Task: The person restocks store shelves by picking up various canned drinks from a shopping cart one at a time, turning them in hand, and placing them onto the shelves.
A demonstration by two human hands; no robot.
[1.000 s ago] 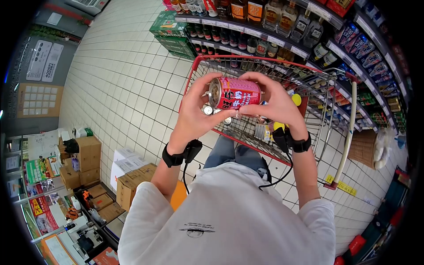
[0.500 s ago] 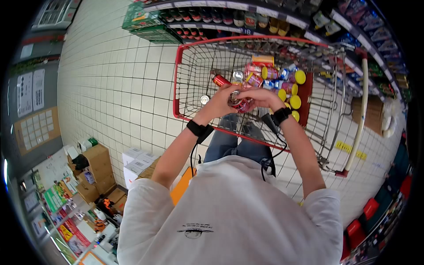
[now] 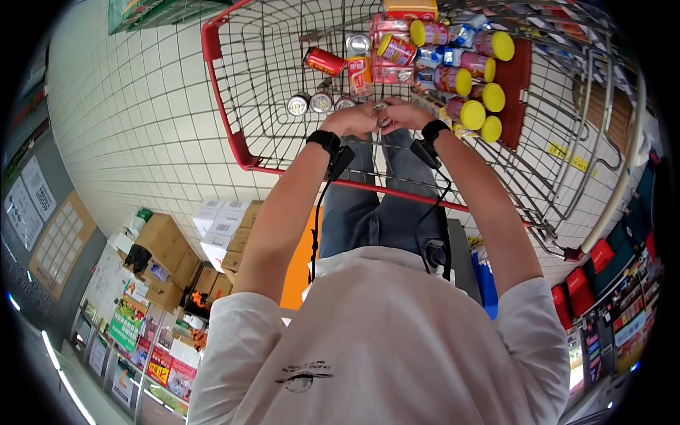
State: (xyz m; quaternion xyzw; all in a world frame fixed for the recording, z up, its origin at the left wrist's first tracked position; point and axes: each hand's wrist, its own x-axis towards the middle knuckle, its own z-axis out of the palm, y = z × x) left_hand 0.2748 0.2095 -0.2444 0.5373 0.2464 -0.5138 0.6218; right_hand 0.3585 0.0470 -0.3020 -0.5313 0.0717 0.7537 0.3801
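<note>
My left hand [image 3: 356, 120] and my right hand [image 3: 409, 113] meet low over the near side of the shopping cart [image 3: 244, 145]. Their fingers are curled round a drink can [image 3: 382, 112], whose silvery top shows between them and whose body they mostly hide. Just left of my hands, a row of upright cans, one of them a silver-topped can [image 3: 321, 103], stands in the cart. Farther in, a red can [image 3: 325, 61] lies tilted beside an orange-red can [image 3: 359, 75]. To the right are several jars with yellow lids, among them a yellow-lidded jar [image 3: 471, 113], and blue-and-white packs [image 3: 430, 57].
An orange-and-red box [image 3: 411, 9] sits at the cart's far side. Stacked cardboard boxes [image 3: 163, 244] and white cartons [image 3: 223, 223] stand on the floor at left. Green crates [image 3: 156, 14] are at upper left, and shelves run along the upper right.
My hands have come down and nearer my body with the can. The view has tilted and moved closer, so the cart looks larger and more upright cans show at its left.
</note>
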